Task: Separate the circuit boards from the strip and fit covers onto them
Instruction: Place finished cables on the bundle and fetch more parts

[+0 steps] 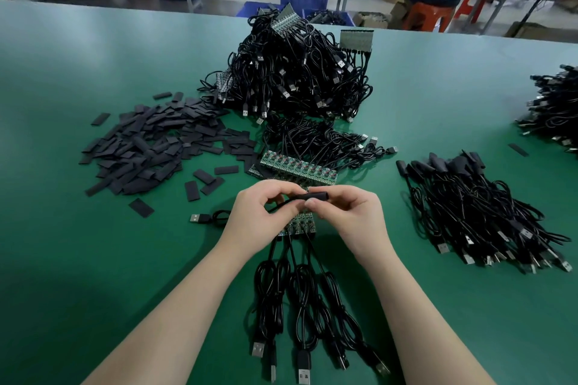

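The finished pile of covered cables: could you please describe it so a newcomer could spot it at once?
Start at the green table and look just beyond the right hand. The finished pile lies there. Unlike the big tangled heap at the back, its cables end in black covers, with no bare green boards showing.
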